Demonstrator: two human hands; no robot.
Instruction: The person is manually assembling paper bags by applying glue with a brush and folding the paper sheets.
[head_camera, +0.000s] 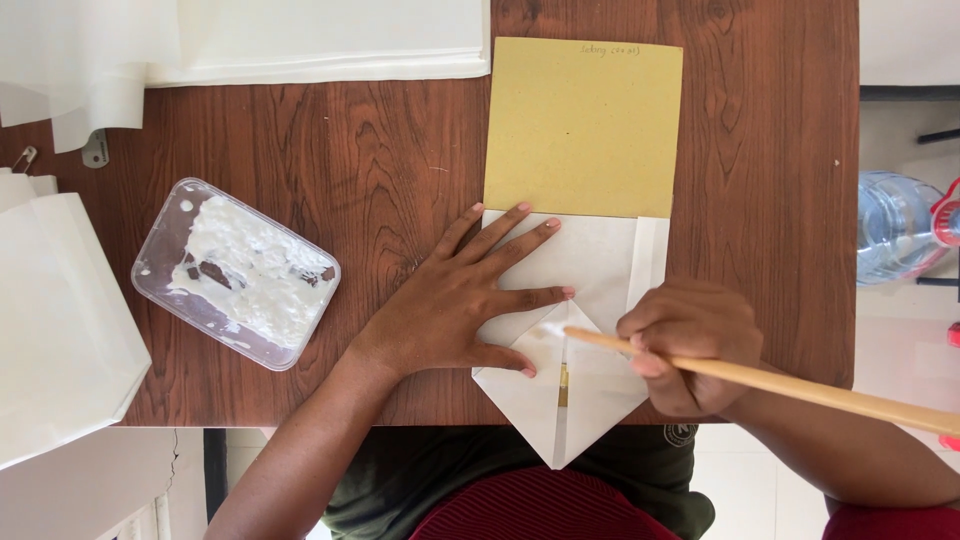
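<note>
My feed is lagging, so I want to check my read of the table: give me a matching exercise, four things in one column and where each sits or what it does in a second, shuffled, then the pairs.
Things:
1. left hand
2. right hand
3. clear plastic tray
4. yellow-brown card

Places or states:
A. grips a long wooden stick
B. lies left of the hands, smeared with white paste
C. pressed flat on the folded white paper
D. lies beyond the folded paper, farther from the person

Pairs: 1-C, 2-A, 3-B, 4-D
</note>
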